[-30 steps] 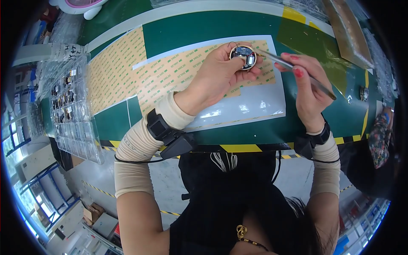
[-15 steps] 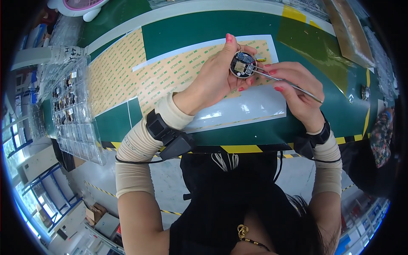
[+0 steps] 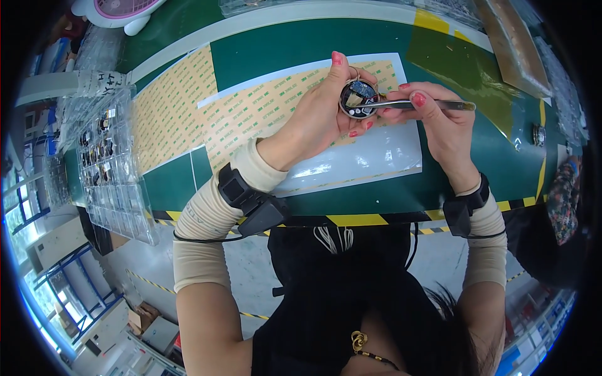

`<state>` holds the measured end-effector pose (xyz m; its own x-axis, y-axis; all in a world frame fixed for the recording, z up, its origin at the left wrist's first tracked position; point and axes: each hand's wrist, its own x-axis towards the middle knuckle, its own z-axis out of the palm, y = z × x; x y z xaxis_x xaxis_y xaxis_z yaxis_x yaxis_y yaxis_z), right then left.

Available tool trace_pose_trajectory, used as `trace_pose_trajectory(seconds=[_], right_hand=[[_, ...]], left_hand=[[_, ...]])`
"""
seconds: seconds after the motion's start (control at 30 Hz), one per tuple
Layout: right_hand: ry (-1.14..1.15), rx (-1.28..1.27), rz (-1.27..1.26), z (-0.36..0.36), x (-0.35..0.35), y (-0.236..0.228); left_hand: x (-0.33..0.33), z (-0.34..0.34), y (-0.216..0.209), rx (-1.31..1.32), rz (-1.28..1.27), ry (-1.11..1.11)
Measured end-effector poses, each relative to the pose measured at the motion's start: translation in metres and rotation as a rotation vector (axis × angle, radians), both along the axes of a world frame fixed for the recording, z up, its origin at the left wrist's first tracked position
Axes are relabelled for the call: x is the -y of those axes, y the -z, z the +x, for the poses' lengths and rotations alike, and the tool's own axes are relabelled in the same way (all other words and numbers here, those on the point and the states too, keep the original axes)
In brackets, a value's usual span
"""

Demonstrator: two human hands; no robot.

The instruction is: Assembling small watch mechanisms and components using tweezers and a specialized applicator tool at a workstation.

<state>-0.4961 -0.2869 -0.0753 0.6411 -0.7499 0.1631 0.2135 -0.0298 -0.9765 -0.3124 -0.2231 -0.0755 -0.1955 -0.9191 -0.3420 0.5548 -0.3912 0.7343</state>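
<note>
My left hand is closed round a small round device, its open face turned up to show a dark circuit board and small parts inside. Pinched in my right hand is a pair of metal tweezers, lying almost level. Their tips reach into the lower right of the round housing. What the tips touch is too small to make out. Both hands are raised over an adhesive sheet with a tan patterned backing and a glossy white lower part.
At the left, a clear compartment tray holds several small parts. A second tan sheet lies beside it. A yellow film is at the right, with a small round metal piece near the edge. Striped tape marks the front edge.
My right hand has turned the tweezers from a slant to nearly level and lowered their tips along the housing. My left hand holds the device in almost the same place.
</note>
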Motion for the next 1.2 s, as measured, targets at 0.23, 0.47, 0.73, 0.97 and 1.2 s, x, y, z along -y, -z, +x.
trace_pose_trajectory(seconds=[0.23,0.47,0.73,0.97,1.2], right_hand=[[0.090,-0.020,0.140,0.006,0.000,-0.003],[0.062,0.072,0.338,-0.003,0.010,-0.007],[0.887,0.386,-0.452,-0.085,0.128,-0.053],[0.882,-0.481,-1.250,-0.076,0.140,-0.039],[-0.060,-0.441,-0.277,0.008,0.026,-0.013]], left_hand=[[0.001,0.000,0.005,-0.108,-0.021,-0.079],[0.005,-0.004,0.006,-0.153,-0.033,-0.050],[0.004,0.001,0.007,-0.199,-0.026,-0.065],[0.005,-0.001,0.001,-0.177,-0.067,-0.001],[0.001,0.000,0.005,-0.083,-0.163,0.054]])
